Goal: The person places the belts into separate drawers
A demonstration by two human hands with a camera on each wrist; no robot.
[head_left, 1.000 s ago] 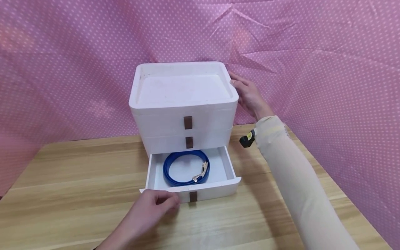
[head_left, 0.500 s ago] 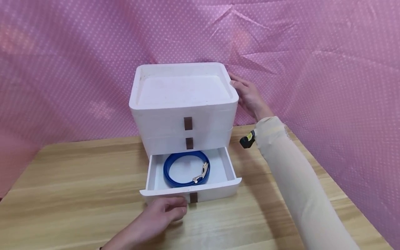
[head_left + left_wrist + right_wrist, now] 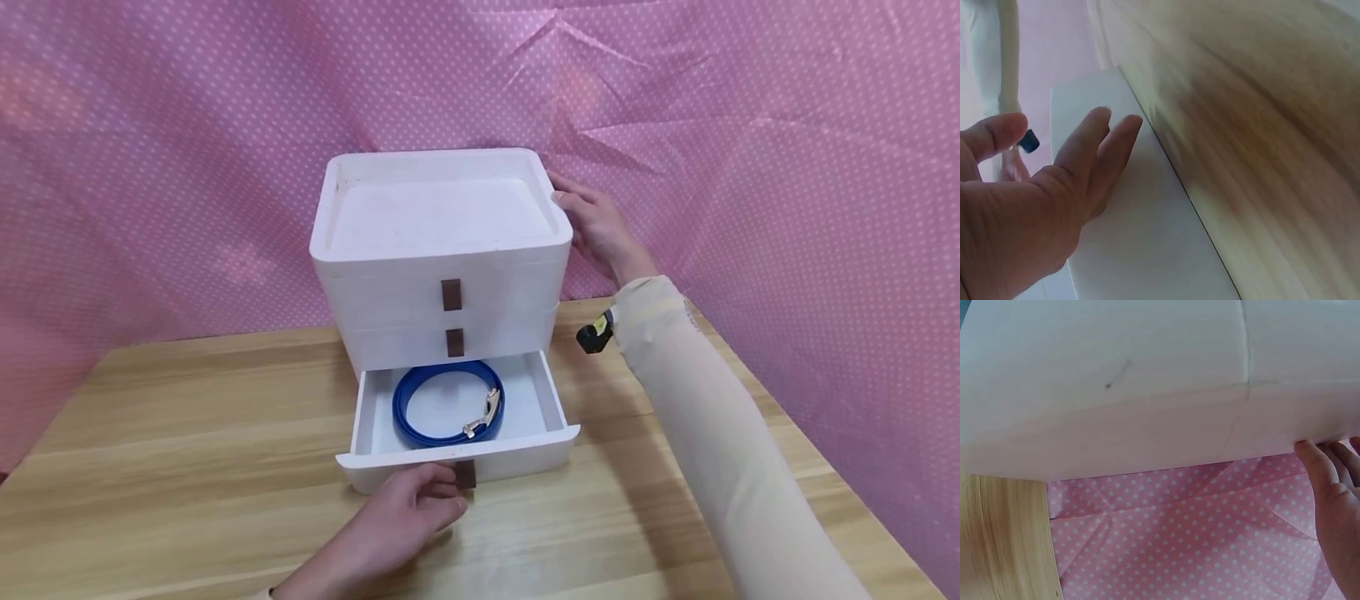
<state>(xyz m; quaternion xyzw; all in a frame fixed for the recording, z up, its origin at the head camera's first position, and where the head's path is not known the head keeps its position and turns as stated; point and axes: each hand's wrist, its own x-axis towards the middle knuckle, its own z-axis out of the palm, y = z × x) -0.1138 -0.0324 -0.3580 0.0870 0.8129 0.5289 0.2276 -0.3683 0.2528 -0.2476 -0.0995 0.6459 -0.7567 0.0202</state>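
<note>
A white drawer unit (image 3: 375, 300) stands on the wooden table, its bottom drawer (image 3: 525, 460) pulled out. Inside that drawer lies a coiled blue belt (image 3: 401, 406) with a gold-coloured buckle (image 3: 491, 404). My left hand (image 3: 408, 512) is at the drawer's front, fingers beside the brown tab (image 3: 466, 473). The left wrist view shows these fingers (image 3: 1085, 140) fairly straight and the thumb apart, holding nothing. Against the unit's right side, near the top rear, rests my right hand (image 3: 600, 237). In the right wrist view its fingertips (image 3: 1310, 450) touch the white side wall.
Two upper drawers with brown tabs (image 3: 452, 295) are closed. The unit's top is a shallow tray (image 3: 442, 217). Pink dotted cloth (image 3: 225, 125) hangs behind and at the right. Wooden tabletop (image 3: 187, 442) extends to both sides. A small black device (image 3: 595, 333) is on the right wrist.
My left hand has slid rightward along the drawer front, from the left part to beside the brown tab. The right hand, the drawer and the belt have stayed in place.
</note>
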